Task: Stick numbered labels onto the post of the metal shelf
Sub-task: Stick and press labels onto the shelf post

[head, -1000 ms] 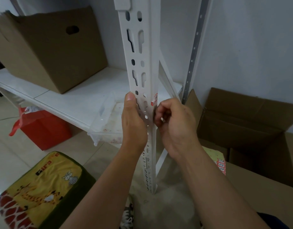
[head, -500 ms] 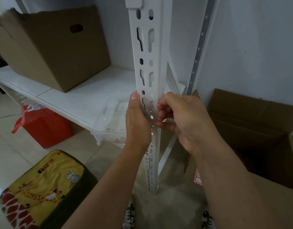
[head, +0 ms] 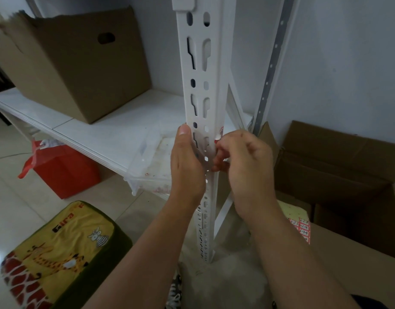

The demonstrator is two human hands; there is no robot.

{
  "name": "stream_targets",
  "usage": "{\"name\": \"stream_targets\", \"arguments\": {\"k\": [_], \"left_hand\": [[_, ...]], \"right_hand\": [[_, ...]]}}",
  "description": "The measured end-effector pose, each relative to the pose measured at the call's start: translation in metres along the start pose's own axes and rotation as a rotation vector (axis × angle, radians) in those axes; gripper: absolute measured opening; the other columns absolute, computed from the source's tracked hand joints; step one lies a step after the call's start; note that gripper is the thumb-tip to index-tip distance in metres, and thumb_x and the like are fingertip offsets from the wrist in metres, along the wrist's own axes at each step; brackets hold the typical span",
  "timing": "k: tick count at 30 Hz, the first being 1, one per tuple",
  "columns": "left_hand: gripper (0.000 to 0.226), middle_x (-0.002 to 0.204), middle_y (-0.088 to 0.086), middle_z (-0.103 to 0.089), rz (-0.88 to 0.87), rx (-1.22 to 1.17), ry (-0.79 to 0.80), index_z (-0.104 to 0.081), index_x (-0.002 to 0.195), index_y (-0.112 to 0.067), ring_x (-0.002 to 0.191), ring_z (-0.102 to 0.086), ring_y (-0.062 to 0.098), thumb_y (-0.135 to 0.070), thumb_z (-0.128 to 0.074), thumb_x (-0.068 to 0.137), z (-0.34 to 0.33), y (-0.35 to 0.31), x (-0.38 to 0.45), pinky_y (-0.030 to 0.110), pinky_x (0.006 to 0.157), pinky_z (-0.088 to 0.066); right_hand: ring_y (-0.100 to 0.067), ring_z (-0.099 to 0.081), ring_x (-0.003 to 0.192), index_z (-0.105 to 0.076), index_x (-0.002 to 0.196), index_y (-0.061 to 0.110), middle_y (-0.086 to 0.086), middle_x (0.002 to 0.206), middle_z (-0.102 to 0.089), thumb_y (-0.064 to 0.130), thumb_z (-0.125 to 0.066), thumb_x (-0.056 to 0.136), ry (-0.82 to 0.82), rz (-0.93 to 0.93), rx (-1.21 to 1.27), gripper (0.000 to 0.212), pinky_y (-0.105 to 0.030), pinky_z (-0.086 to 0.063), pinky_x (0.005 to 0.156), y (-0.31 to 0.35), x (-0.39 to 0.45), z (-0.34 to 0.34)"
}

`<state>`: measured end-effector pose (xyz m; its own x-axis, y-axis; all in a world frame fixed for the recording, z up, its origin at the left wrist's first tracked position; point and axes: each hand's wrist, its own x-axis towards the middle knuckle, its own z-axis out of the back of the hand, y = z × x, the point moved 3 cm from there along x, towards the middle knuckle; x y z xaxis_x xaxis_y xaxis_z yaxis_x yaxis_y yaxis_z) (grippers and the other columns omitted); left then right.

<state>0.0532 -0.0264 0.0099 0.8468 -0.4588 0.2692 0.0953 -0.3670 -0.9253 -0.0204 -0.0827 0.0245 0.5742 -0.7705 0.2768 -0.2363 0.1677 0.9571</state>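
Note:
A white perforated metal post (head: pixel 201 70) of the shelf rises straight ahead of me. My left hand (head: pixel 187 161) wraps the post's left face, thumb pointing up along its edge. My right hand (head: pixel 243 166) is at the post's right edge with fingertips curled against the metal. A small red-and-white label (head: pixel 219 133) shows on the post's right face just above those fingers, mostly hidden. A sheet of red numbered labels (head: pixel 302 228) lies on a cardboard box at the right, behind my right forearm.
A brown cardboard box (head: pixel 80 63) stands on the white shelf board (head: pixel 96 128), next to a clear plastic tray (head: pixel 152 166). Open cardboard boxes (head: pixel 339 166) sit at right. A red bag (head: pixel 62 168) and a yellow giraffe-print stool (head: pixel 58 253) are on the floor.
My right hand has dropped slightly on the post's right edge, so the label above its fingers shows again. The label sheet is back in sight. The left hand keeps its hold.

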Motion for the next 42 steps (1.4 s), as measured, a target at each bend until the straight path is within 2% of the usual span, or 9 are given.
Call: {"name": "stream_targets", "arguments": {"k": [5,9,17,21,26,29,32,35,42], "left_hand": [[0.051,0.077,-0.008,-0.073,0.039,0.024,0.007,-0.065,0.088,-0.021,0.081,-0.069,0.004,-0.035,-0.019,0.105,0.001,0.002,0.0,0.013,0.069,-0.052],[0.052,0.073,-0.009,-0.071,0.021,0.013,0.015,-0.064,0.079,-0.023,0.076,-0.068,0.002,-0.032,-0.02,0.106,0.001,0.001,-0.002,0.013,0.07,-0.051],[0.051,0.071,-0.006,-0.069,0.014,-0.008,0.003,-0.064,0.08,-0.019,0.073,-0.066,0.005,-0.033,-0.022,0.106,0.002,0.002,0.001,0.016,0.067,-0.052],[0.047,0.082,0.01,-0.063,0.041,-0.068,0.009,-0.063,0.081,-0.015,0.078,-0.059,0.024,-0.05,-0.035,0.096,0.006,0.007,0.006,0.04,0.074,-0.049],[0.05,0.088,0.003,-0.07,-0.019,-0.04,0.09,-0.066,0.096,-0.019,0.087,-0.067,0.018,-0.043,-0.022,0.101,0.009,0.003,0.001,0.031,0.078,-0.053],[0.041,0.111,0.008,-0.062,-0.149,0.14,-0.04,-0.054,0.122,-0.013,0.098,-0.061,0.014,-0.035,-0.03,0.097,0.005,0.0,-0.011,0.021,0.079,-0.05],[0.028,0.104,0.001,-0.053,-0.364,0.255,-0.206,-0.05,0.113,-0.014,0.092,-0.053,0.011,-0.029,-0.042,0.092,0.013,-0.007,-0.021,0.02,0.078,-0.044],[0.01,0.086,-0.006,-0.056,-0.557,0.396,-0.086,-0.054,0.099,-0.016,0.079,-0.056,0.011,-0.019,-0.048,0.091,0.015,-0.014,-0.03,0.026,0.07,-0.048],[0.025,0.088,0.004,-0.065,-0.631,0.459,0.117,-0.059,0.112,-0.004,0.081,-0.065,0.014,-0.015,-0.056,0.089,0.009,-0.016,-0.038,0.027,0.075,-0.054]], "right_hand": [[0.009,-0.057,0.083,-0.055,0.102,0.02,0.022,0.088,-0.054,0.02,-0.059,0.093,-0.01,0.508,-0.401,0.011,-0.004,-0.046,0.072,-0.003,-0.006,0.002],[-0.001,-0.056,0.082,-0.061,0.099,0.005,0.009,0.088,-0.057,0.022,-0.055,0.095,-0.055,0.574,-0.479,0.018,-0.005,-0.046,0.07,-0.005,-0.002,0.004],[-0.002,-0.047,0.064,-0.059,0.089,0.008,-0.001,0.076,-0.063,0.048,-0.03,0.098,-0.139,0.656,-0.732,0.051,0.001,-0.032,0.062,0.002,-0.004,-0.002],[-0.005,-0.049,0.057,-0.059,0.09,0.007,-0.002,0.072,-0.062,0.027,-0.044,0.095,-0.086,0.706,-0.772,0.025,-0.014,-0.045,0.05,-0.01,-0.026,-0.018],[-0.003,-0.056,0.068,-0.055,0.096,0.013,0.016,0.077,-0.053,0.023,-0.046,0.099,0.039,0.472,-0.394,0.014,-0.013,-0.047,0.06,-0.015,-0.026,-0.004],[-0.01,-0.061,0.067,-0.054,0.093,0.017,0.01,0.075,-0.059,0.019,-0.049,0.099,0.09,0.231,-0.158,0.008,-0.022,-0.052,0.058,-0.012,-0.02,0.003],[-0.013,-0.062,0.062,-0.058,0.092,0.011,-0.001,0.07,-0.062,0.014,-0.048,0.098,0.154,0.086,-0.02,0.012,-0.021,-0.051,0.058,-0.007,-0.02,0.01],[-0.02,-0.059,0.062,-0.063,0.088,0.01,-0.006,0.068,-0.059,0.017,-0.045,0.097,0.22,-0.045,0.221,0.021,-0.03,-0.051,0.058,-0.004,-0.02,0.017],[-0.023,-0.056,0.069,-0.066,0.077,0.016,-0.01,0.071,-0.058,0.023,-0.042,0.086,0.343,-0.143,0.418,0.027,-0.031,-0.047,0.058,-0.001,-0.018,0.025]]}}
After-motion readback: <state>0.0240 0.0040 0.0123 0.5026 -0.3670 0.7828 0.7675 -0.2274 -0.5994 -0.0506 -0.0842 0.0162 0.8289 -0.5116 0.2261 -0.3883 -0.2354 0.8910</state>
